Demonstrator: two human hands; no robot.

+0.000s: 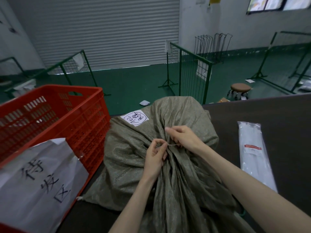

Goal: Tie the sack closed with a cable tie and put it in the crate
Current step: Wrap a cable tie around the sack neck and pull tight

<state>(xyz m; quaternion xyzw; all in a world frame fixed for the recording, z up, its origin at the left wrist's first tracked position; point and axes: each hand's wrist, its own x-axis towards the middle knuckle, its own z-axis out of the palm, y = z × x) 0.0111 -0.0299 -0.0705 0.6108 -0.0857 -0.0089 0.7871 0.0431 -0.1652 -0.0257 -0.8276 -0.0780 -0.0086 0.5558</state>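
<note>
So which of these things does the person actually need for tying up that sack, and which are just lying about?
Part of the job:
- sack
- cable tie, pinched between left hand and right hand
- red crate
- packet of spare ties

Just lying about:
- brown stool
- green mesh barriers
- wire racks

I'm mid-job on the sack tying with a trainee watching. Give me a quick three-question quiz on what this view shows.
1. True or false: the sack already lies inside the red crate.
2. What do the left hand and right hand hold at the gathered neck? A) a roll of tape B) a thin cable tie C) scissors
3. On which side of the sack does the clear packet of cable ties lie on the table?

Key: 1. False, it sits on the table beside the crate. 2. B. 3. The person's right.
</note>
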